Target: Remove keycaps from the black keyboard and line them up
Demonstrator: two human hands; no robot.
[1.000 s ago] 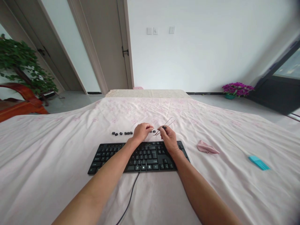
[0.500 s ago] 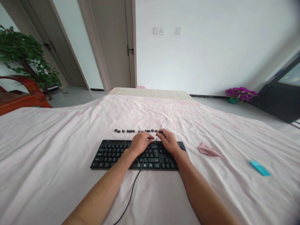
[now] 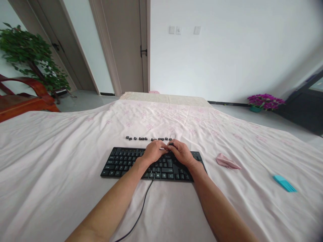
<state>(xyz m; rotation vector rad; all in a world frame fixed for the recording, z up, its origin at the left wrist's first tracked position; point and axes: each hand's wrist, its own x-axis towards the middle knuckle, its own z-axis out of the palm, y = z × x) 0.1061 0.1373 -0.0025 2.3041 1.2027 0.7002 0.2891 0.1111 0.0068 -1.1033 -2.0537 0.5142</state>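
1. A plant (image 3: 30,57) and a red wooden chair (image 3: 27,101) stand at the far left, beyond the pink sheet (image 3: 63,151) that covers the table.
2. A row of loose black keycaps (image 3: 147,138) lies on the sheet just behind the keyboard (image 3: 121,163), which sits in the middle with its cable (image 3: 141,208) trailing toward the viewer.
3. The left hand (image 3: 152,152) rests on the keyboard's upper middle, fingers curled down onto the keys; whether they pinch anything cannot be told.
4. The right hand (image 3: 183,154) lies just beside it, the fingertips of the two nearly touching. Its fingers are closed around a thin wire puller (image 3: 172,137), whose loop rises above the knuckles at the keyboard's back edge, close to the right end of the keycap row.
5. A crumpled pink cloth (image 3: 227,161) lies on the sheet to the right of the keyboard, apart from it.
6. A teal brush (image 3: 285,183) lies further right, well apart.
7. Purple flowers (image 3: 264,100) stand on the floor by the far wall.
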